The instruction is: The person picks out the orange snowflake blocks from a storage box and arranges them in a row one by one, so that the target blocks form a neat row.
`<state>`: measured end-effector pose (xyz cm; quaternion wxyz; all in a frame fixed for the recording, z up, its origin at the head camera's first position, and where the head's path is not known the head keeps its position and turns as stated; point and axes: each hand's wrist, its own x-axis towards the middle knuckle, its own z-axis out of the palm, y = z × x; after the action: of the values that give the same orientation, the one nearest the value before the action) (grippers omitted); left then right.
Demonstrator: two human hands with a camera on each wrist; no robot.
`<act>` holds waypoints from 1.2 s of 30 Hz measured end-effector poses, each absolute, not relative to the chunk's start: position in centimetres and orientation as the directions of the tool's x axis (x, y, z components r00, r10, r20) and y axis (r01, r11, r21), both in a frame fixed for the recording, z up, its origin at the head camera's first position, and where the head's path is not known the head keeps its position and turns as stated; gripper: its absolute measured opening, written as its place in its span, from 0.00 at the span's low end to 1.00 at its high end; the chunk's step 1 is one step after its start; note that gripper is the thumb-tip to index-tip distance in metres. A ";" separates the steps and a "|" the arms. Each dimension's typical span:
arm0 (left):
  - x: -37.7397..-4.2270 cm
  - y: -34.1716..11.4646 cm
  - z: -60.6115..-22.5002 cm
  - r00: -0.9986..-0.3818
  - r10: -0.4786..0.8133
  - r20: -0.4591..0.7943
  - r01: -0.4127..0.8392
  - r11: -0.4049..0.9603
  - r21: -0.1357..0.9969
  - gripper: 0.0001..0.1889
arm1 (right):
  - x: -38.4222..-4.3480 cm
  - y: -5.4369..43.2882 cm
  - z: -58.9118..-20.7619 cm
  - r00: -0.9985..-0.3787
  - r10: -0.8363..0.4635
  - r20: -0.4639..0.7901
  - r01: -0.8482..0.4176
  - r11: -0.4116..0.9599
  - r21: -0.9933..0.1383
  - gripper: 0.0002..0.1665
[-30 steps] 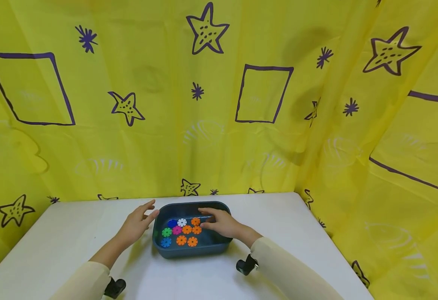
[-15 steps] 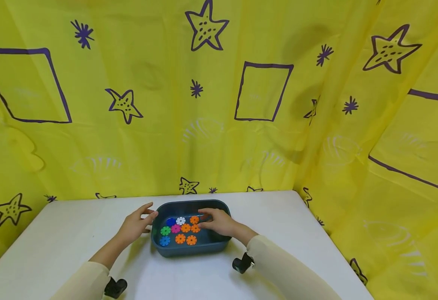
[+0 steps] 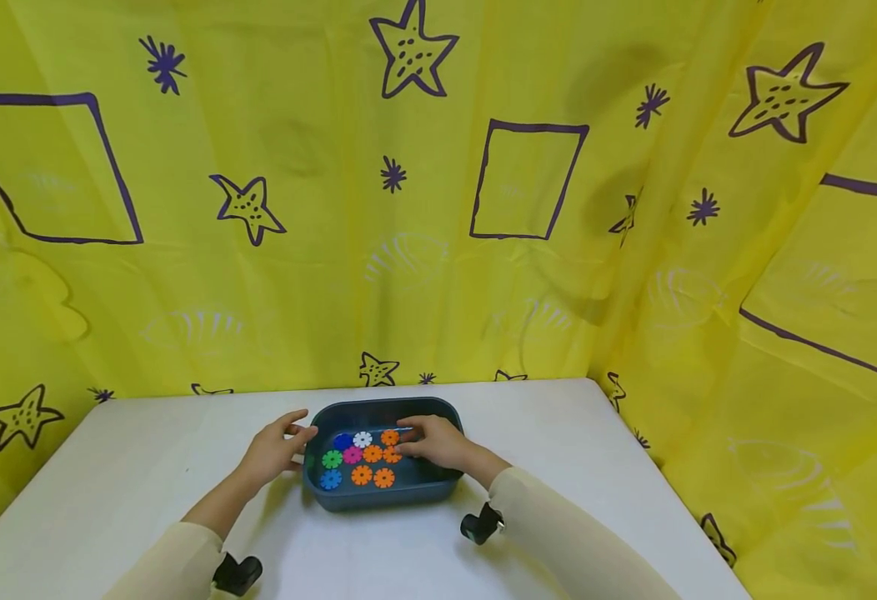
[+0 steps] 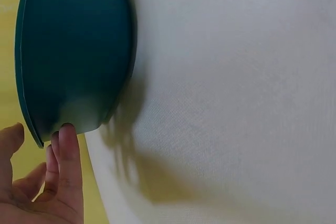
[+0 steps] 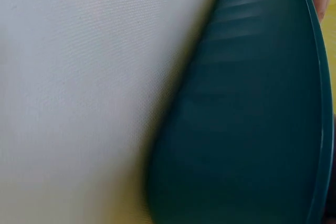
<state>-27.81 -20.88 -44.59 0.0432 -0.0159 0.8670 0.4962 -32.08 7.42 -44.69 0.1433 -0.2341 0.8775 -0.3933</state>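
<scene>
A dark teal plastic basin (image 3: 378, 498) sits on the white table in the head view. Several toothed snowflake discs lie inside: orange discs (image 3: 362, 475), a white disc (image 3: 363, 439), a pink disc (image 3: 353, 454), a green disc (image 3: 332, 459) and blue discs (image 3: 331, 479). My left hand (image 3: 275, 450) is at the basin's left end; in the left wrist view its fingertips (image 4: 68, 132) meet the outer wall, thumb apart. My right hand (image 3: 438, 442) reaches over the right side into the basin, thumb and fingers spread beside the orange discs. The right wrist view shows mostly the basin's outer wall (image 5: 247, 119).
The white table (image 3: 168, 467) extends to both sides of the basin. Behind and to the right hangs a yellow curtain (image 3: 318, 317) with starfish drawings. A dark wrist camera (image 3: 238, 575) is strapped to the left sleeve and another camera (image 3: 481, 525) to the right.
My right hand has shifted slightly left over the orange discs, its forearm drawing closer. My left hand stays at the basin's left end. The whole view has tilted a little.
</scene>
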 end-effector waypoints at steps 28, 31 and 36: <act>-27.4 -20.4 -45.5 -0.987 -0.054 -0.150 -0.158 0.418 0.895 0.25 | -32.4 6.6 -45.6 -0.892 -0.446 -0.071 -0.231 0.586 -0.777 0.25; -27.3 -20.4 -45.4 -0.984 -0.063 -0.165 -0.177 0.396 0.901 0.25 | -32.6 6.5 -45.7 -0.895 -0.441 -0.067 -0.233 0.590 -0.773 0.24; -27.1 -20.2 -45.2 -0.981 -0.078 -0.178 -0.194 0.354 0.915 0.25 | -32.8 6.3 -45.7 -0.902 -0.426 -0.072 -0.220 0.597 -0.772 0.23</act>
<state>-27.11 -20.20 -45.24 0.0515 -0.0830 0.8211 0.5624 -32.77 6.26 -45.74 0.1252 -0.1826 0.8847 -0.4102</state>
